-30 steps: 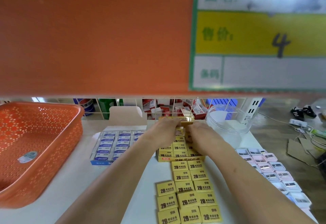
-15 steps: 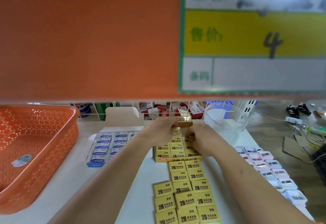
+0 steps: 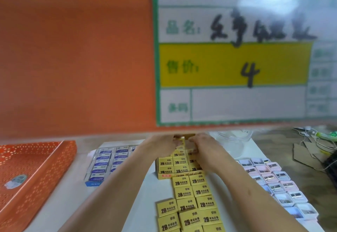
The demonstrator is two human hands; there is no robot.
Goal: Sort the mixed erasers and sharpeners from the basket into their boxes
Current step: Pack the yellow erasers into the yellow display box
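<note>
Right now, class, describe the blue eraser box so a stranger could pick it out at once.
Start at the orange perforated basket on the white table, left side. Right of it lies an open box with a blue front edge, packed with rows of erasers. Unlike the yellow 2B erasers next door, its wrappers are white with blue ERASER bands.

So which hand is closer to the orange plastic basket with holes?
Left. The orange plastic basket lies far left; the left hand is at the yellow cardboard eraser box, and the right hand is beside it, farther away.
</note>
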